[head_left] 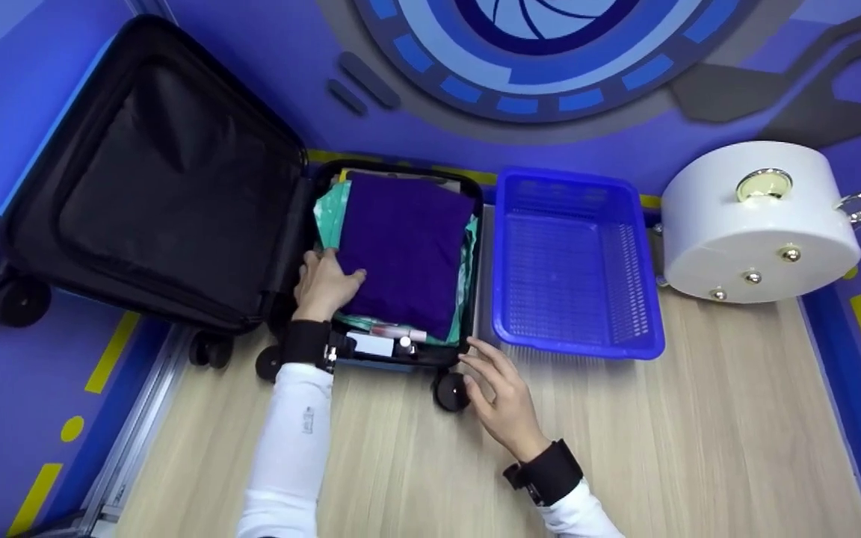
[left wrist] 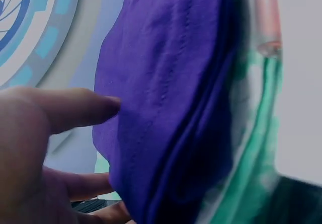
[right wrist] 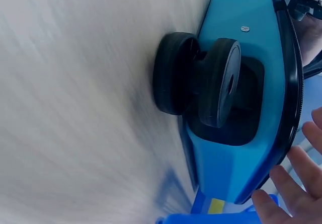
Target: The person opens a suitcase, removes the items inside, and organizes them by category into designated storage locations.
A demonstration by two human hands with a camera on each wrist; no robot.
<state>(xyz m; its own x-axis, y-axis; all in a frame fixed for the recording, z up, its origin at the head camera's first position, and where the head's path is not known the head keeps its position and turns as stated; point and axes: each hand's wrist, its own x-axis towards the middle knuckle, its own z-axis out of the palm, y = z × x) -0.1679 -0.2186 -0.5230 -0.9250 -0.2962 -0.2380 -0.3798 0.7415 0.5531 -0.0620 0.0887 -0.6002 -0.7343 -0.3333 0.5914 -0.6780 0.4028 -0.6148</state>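
Observation:
An open suitcase (head_left: 484, 196) holds a folded purple garment (head_left: 408, 246) on top of teal cloth (head_left: 332, 213). My left hand (head_left: 328, 282) is at the garment's left side; its thumb touches the purple fabric (left wrist: 166, 83), while the other fingers reach down along the edge, partly hidden. Along the suitcase's front side lie a pinkish tube (head_left: 399, 332) and a small white box (head_left: 371, 344). My right hand (head_left: 501, 396) has its fingers spread by the front right corner, fingertips at the blue suitcase shell (right wrist: 221, 163) near a black wheel (right wrist: 221, 83).
The suitcase's black lid (head_left: 176, 194) stands opened against the left wall. A blue plastic basket (head_left: 504, 299) is right of the suitcase, and a white round case with gold fittings (head_left: 737, 217) stands farther right. The patterned wall (head_left: 430, 142) rises behind them.

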